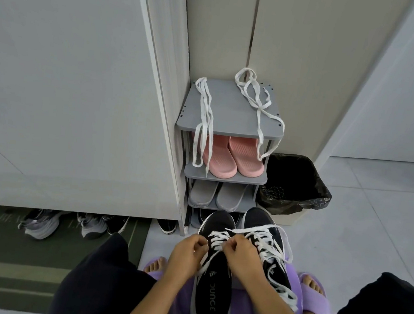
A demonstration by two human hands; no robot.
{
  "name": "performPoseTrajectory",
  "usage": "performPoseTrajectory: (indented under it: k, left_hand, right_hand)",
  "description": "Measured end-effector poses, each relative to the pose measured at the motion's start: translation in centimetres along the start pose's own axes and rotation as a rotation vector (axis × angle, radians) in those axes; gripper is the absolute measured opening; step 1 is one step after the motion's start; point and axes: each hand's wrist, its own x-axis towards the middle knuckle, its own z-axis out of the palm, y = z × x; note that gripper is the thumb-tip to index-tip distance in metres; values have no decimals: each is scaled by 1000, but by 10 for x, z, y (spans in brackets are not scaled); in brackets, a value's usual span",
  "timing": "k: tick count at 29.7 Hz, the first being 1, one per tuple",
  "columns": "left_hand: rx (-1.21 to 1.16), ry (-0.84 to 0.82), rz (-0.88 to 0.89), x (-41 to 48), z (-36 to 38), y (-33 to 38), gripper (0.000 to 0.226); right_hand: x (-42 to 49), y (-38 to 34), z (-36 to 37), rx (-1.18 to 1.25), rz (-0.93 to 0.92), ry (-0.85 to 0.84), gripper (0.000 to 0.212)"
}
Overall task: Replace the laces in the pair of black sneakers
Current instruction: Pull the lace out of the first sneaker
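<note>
The left hand (186,253) and right hand (244,255) each pinch the flat white lace (218,241) on a black fabric sneaker (216,223). Its dark insole (211,296) reads "OUNCE" next to a striped logo.

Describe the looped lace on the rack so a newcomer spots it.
Find the grey shoe rack beside the black-lined bin. On its top, right side, lies a white lace. It curls in open loops; the left lace lies straight.

The left sneaker (211,294) stands beside the right sneaker (258,221), both before the shoe rack (228,113). Two loose laces (205,106) lie on its top; a waste bin (297,180) stands at its right.
</note>
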Motion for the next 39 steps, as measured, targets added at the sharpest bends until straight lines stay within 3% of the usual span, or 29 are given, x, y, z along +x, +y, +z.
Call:
performPoseTrajectory:
  k: [6,11,12,15,19,21,28,34,37,39]
  left_hand:
    - [32,1,-18,16,15,7,31]
    - [147,22,-4,21,14,10,31]
    - [117,26,-11,21,13,9,30]
    - [-14,12,-62,22,11,9,27]
    - [-334,-49,-195,28,0,15,22]
    - [-378,-62,-224,30,-5,12,15]
    - [117,-31,-80,12,12,-2,29]
    - [338,53,192,21,-13,15,16]
    - [269,25,69,17,-10,5,25]
    - [357,-61,-23,11,2,-4,28]
  right_hand:
    - [13,1,-4,24,57,-28,15]
    - [18,1,-1,63,102,-36,18]
    - [15,3,3,98,99,-10,15]
    - [-1,8,16,166,59,53,33]
    - [-8,12,26,256,31,97,28]
    - [-6,15,28,313,68,87,25]
    - [-6,14,35,589,182,78,27]
    - [-6,16,42,699,185,89,32]
    - [-6,17,43,718,193,110,35]
    - [-6,16,46,713,202,124,39]
